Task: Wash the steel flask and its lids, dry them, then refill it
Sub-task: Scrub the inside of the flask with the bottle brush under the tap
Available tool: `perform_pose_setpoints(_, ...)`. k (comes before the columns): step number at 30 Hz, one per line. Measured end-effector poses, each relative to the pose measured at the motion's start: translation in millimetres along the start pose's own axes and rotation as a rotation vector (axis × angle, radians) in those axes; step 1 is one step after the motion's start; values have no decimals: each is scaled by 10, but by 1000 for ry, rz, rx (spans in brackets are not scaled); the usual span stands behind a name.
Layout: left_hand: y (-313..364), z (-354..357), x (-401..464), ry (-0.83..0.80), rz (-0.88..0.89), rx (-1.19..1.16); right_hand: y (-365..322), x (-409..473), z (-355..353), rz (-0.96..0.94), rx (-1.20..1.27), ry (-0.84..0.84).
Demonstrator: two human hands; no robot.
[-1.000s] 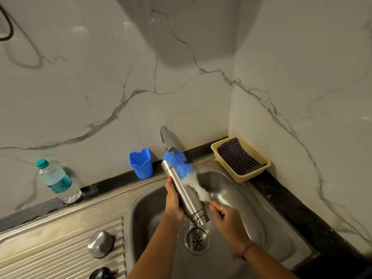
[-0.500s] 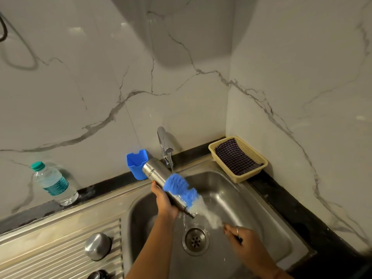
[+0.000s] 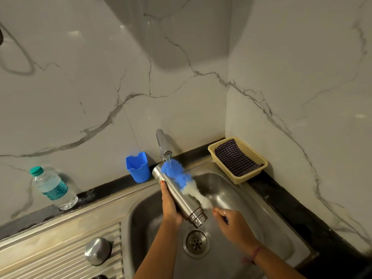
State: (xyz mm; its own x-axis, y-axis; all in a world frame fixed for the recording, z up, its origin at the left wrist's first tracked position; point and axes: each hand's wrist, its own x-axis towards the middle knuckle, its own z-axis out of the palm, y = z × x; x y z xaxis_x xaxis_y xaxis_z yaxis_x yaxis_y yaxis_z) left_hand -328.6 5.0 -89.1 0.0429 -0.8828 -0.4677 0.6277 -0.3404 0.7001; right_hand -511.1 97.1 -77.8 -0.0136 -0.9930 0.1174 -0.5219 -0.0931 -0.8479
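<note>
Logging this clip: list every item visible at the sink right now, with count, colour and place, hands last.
Steel flask: 1, silver, over basin, mouth tilted down.
Bottle brush: 1, blue-white, against flask.
Tap: 1, chrome, running.
Sink: 1, steel.
Drain: 1, basin centre.
Steel lid: 1, silver, drainboard.
Cup: 1, blue, counter ledge.
Water bottle: 1, clear, green cap, left.
Basket: 1, cream, right corner.
Checked cloth: 1, dark, in basket.
Left hand: holds flask.
Right hand: holds brush.

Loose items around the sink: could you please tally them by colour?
Steel: 2, the cylindrical steel flask and domed steel lid
Blue: 2, the blue plastic cup and blue-and-white fluffy brush
Clear: 1, the plastic water bottle
Beige: 1, the mesh basket
Total: 6
</note>
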Motion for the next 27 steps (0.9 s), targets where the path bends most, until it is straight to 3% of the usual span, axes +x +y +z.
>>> perform_pose_setpoints(5, 76, -25, -6, 65, -27, -6, 240, -490, -188, 18, -8, -57)
perform_pose_setpoints(10, 23, 71, -51, -33, -41, 56, 16, -7, -67, -27, -45, 8)
perform_pose_setpoints(15, 9, 87, -73, -22, -45, 133, -248, 411, -12, -97, -92, 6)
perform_pose_setpoints(19, 31, -12, -38, 33, -50, 112, 28, 169, -66, -155, -196, -40)
perform_pose_setpoints(23, -1, -61, -31, 78, -49, 126, 220, -205, -118, -118, -148, 0)
perform_pose_setpoints(27, -51, -15, -61, 44, -73, 185, 98, 7, -95, -50, -69, 23)
